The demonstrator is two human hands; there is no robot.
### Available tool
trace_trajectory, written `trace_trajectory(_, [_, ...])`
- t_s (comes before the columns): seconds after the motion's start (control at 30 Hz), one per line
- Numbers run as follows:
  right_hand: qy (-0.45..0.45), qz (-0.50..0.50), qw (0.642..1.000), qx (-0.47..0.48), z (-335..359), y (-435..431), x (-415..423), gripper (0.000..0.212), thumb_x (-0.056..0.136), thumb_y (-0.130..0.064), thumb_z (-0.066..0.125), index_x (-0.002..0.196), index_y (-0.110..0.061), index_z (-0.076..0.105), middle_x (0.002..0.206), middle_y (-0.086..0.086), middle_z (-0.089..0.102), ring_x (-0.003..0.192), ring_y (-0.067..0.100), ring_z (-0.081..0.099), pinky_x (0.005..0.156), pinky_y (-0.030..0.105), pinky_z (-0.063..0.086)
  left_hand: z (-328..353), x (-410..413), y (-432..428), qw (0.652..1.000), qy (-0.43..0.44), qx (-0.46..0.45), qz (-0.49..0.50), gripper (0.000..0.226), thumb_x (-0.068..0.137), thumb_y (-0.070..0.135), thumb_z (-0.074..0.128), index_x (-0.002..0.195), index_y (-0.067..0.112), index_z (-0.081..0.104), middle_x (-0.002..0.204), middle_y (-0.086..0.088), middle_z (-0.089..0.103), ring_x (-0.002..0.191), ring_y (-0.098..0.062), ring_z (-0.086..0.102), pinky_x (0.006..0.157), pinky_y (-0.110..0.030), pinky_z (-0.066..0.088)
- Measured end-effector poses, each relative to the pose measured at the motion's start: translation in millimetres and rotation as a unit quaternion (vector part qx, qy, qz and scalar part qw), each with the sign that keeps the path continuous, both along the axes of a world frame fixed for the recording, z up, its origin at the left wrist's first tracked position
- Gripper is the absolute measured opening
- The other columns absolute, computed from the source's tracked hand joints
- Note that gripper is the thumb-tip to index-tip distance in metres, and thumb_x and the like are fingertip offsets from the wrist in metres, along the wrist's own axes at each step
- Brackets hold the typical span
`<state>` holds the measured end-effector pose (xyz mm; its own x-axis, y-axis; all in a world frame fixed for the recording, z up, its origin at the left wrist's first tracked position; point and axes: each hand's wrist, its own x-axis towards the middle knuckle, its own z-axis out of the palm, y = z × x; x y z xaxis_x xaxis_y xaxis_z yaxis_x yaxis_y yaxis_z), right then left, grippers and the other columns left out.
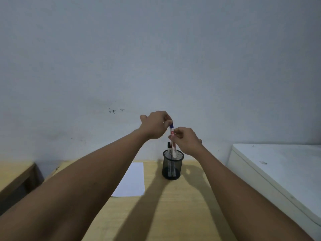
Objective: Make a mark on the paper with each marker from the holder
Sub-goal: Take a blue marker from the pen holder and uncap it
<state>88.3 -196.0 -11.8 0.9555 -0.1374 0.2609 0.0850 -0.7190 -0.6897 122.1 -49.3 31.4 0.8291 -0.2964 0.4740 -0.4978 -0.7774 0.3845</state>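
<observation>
Marker [172,136] upright, blue cap up, lower end in holder [173,165] near table's [173,206] far edge, left hand [154,125] pinching cap, right hand [186,140] gripping barrel, paper [132,180] beside holder.

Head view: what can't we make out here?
- Paper: left part hidden behind the left forearm; any marks there can't be seen.
- Blue marker: cap end covered by left hand, mid-barrel by right hand; label too small to read.
- Markers in holder: blurred through mesh; exact count unclear.
- Table: near edge cut off by frame bottom.
</observation>
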Motion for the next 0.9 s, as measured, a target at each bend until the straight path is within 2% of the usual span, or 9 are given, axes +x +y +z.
trace_trajectory(0.1, [0.003, 0.085, 0.996, 0.013, 7.1, 25.1, -13.4, 0.022, 0.100, -0.040, 0.058, 0.092, -0.030, 0.075, 0.102, 0.002, 0.078, 0.094, 0.019, 0.068, 0.100, 0.055, 0.048, 11.1, -22.1, 40.8, 0.998, -0.016, 0.067, 0.001, 0.020, 0.103, 0.038, 0.039, 0.106, 0.030, 0.057, 0.107, 0.014, 0.067, 0.104, -0.019, 0.061, 0.087, -0.042, 0.025])
trace_trajectory(0.17, [0.016, 0.146, 0.989, 0.009, 12.0, 45.3, -21.4, 0.023, 0.103, -0.030, 0.059, 0.096, -0.016, 0.076, 0.108, 0.013, 0.076, 0.088, 0.019, 0.064, 0.100, 0.049, 0.050, 13.7, -34.2, 72.7, 0.989, -0.024, 0.147, 0.004, 0.030, 0.105, 0.040, 0.029, 0.115, 0.029, 0.055, 0.112, 0.011, 0.067, 0.104, -0.020, 0.061, 0.092, -0.046, 0.025])
trace_trajectory(0.33, [0.051, 0.226, 0.971, -0.056, 10.9, 101.8, -30.2, 0.025, 0.102, -0.027, 0.060, 0.091, -0.008, 0.072, 0.094, 0.013, 0.072, 0.085, 0.032, 0.068, 0.095, 0.048, 0.053, -0.6, -54.1, 144.9, 0.966, -0.042, 0.255, 0.023, 0.030, 0.106, 0.037, 0.024, 0.104, 0.028, 0.052, 0.104, 0.006, 0.051, 0.096, -0.024, 0.058, 0.080, -0.041, 0.026])
trace_trajectory(0.4, [0.056, 0.232, 0.968, -0.076, 6.3, 122.7, -29.0, 0.028, 0.101, -0.030, 0.060, 0.093, -0.006, 0.073, 0.098, 0.018, 0.074, 0.090, 0.039, 0.068, 0.095, 0.050, 0.052, -11.1, -55.3, 166.5, 0.961, -0.080, 0.260, 0.055, 0.030, 0.106, 0.034, 0.026, 0.104, 0.029, 0.056, 0.116, 0.005, 0.051, 0.098, -0.022, 0.054, 0.081, -0.041, 0.029])
trace_trajectory(0.47, [0.054, 0.223, 0.968, -0.099, 2.5, 141.1, -28.1, 0.023, 0.100, -0.035, 0.061, 0.087, -0.020, 0.073, 0.101, 0.008, 0.076, 0.094, 0.032, 0.066, 0.096, 0.048, 0.047, -20.8, -54.3, 182.6, 0.963, -0.085, 0.242, 0.083, 0.034, 0.106, 0.034, 0.025, 0.105, 0.033, 0.059, 0.125, 0.006, 0.048, 0.101, -0.020, 0.048, 0.085, -0.043, 0.031])
trace_trajectory(0.6, [0.038, 0.184, 0.966, -0.176, -8.8, 167.1, -15.4, 0.021, 0.096, -0.041, 0.065, 0.097, -0.024, 0.077, 0.103, -0.001, 0.078, 0.099, 0.023, 0.063, 0.084, 0.039, 0.028, -38.9, -41.7, 205.1, 0.973, 0.006, 0.190, 0.132, 0.039, 0.105, 0.036, 0.020, 0.106, 0.035, 0.059, 0.128, 0.003, 0.044, 0.105, -0.022, 0.047, 0.088, -0.045, 0.034])
trace_trajectory(0.7, [0.046, 0.170, 0.960, -0.219, -26.1, 169.8, -1.0, 0.023, 0.096, -0.038, 0.065, 0.106, -0.020, 0.075, 0.104, 0.002, 0.078, 0.103, 0.026, 0.066, 0.084, 0.039, 0.028, -53.4, -29.6, 221.4, 0.970, 0.066, 0.167, 0.163, 0.042, 0.105, 0.036, 0.019, 0.099, 0.031, 0.060, 0.120, 0.001, 0.047, 0.102, -0.024, 0.052, 0.093, -0.049, 0.034])
trace_trajectory(0.8, [0.048, 0.175, 0.978, -0.106, -47.0, 169.3, 11.1, 0.031, 0.097, -0.030, 0.066, 0.128, -0.028, 0.059, 0.094, -0.005, 0.075, 0.098, 0.023, 0.068, 0.092, 0.043, 0.046, -80.6, -19.7, 236.8, 0.966, 0.123, 0.159, 0.163, 0.041, 0.105, 0.035, 0.018, 0.094, 0.031, 0.057, 0.113, -0.001, 0.052, 0.101, -0.026, 0.054, 0.096, -0.050, 0.034])
trace_trajectory(0.9, [0.038, 0.198, 0.979, -0.004, -66.8, 174.2, 25.4, 0.019, 0.097, -0.018, 0.064, 0.112, -0.027, 0.055, 0.077, 0.003, 0.070, 0.067, 0.022, 0.065, 0.076, 0.047, 0.057, -120.9, -14.5, 247.8, 0.960, 0.168, 0.187, 0.127, 0.036, 0.106, 0.035, 0.021, 0.085, 0.031, 0.051, 0.113, -0.001, 0.055, 0.102, -0.024, 0.053, 0.095, -0.047, 0.033])
